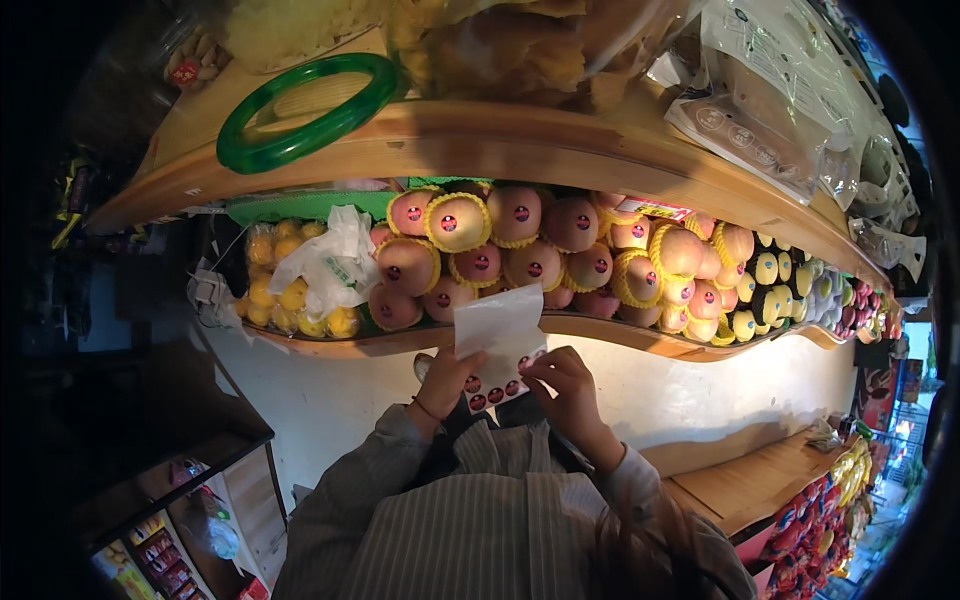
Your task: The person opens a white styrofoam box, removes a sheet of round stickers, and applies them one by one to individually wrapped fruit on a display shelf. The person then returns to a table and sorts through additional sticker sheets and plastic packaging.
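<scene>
My left hand [444, 381] grips the left edge of a white sticker sheet [498, 322]. Dark round stickers [496, 395] remain along the sheet's lower part, while its upper part is bare. At the sheet's right edge, my right hand [561, 382] pinches with thumb and index finger by a sticker; whether one is between the fingertips cannot be told. Beyond the sheet lie large pinkish apples [457, 223], many in yellow foam nets and bearing similar round stickers. A crumpled white plastic bag [337, 262] rests on bagged yellow fruit [262, 289] to the left.
Above the fruit runs a wooden shelf edge [480, 139] with a green ring [307, 112] and clear plastic packages [757, 127]. The fruit display's curved wooden rim [622, 328] lies just beyond my hands. Dark furniture stands at left; a wooden counter [750, 472] with red packets [799, 525] is at right.
</scene>
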Motion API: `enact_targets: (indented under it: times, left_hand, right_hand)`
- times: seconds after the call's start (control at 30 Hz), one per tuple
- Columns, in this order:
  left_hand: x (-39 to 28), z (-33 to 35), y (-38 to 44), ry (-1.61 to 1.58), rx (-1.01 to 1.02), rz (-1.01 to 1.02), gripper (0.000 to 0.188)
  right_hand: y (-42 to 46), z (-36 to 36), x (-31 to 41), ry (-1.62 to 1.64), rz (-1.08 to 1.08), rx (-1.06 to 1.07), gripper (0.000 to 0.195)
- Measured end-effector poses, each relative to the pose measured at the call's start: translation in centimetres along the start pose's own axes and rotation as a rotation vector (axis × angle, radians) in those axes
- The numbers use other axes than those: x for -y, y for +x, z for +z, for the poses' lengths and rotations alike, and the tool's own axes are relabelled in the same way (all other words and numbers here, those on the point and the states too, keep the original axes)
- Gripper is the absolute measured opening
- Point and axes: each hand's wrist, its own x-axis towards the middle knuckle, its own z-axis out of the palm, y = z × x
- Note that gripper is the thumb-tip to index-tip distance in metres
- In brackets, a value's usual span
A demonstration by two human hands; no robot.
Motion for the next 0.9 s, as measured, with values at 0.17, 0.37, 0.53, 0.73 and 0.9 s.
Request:
enact_targets:
  times: [0.17,0.37,0.53,0.73,0.9]
  left_hand:
    - [0.1,0.0,-1.1,0.017,0.126,0.124,0.031]
    - [-1.8,0.3,-3.2,-0.496,0.178,-0.125,0.028]
    - [-0.8,0.1,-3.5,-0.279,0.191,-0.044,0.028]
    - [-0.3,0.5,-3.7,-0.326,0.094,-0.074,0.030]
    - [0.3,0.2,-3.3,-0.476,0.217,-0.065,0.031]
  right_hand:
    - [1.6,-0.2,0.7,-0.159,-0.081,0.077,0.024]
    - [1.2,-0.9,-0.1,-0.030,-0.091,0.160,0.020]
    - [0.9,-0.1,0.5,0.045,-0.076,0.141,0.019]
    - [0.1,0.4,0.5,0.025,-0.026,0.110,0.015]
    - [0.0,1.3,0.3,-0.067,-0.173,-0.017,0.016]
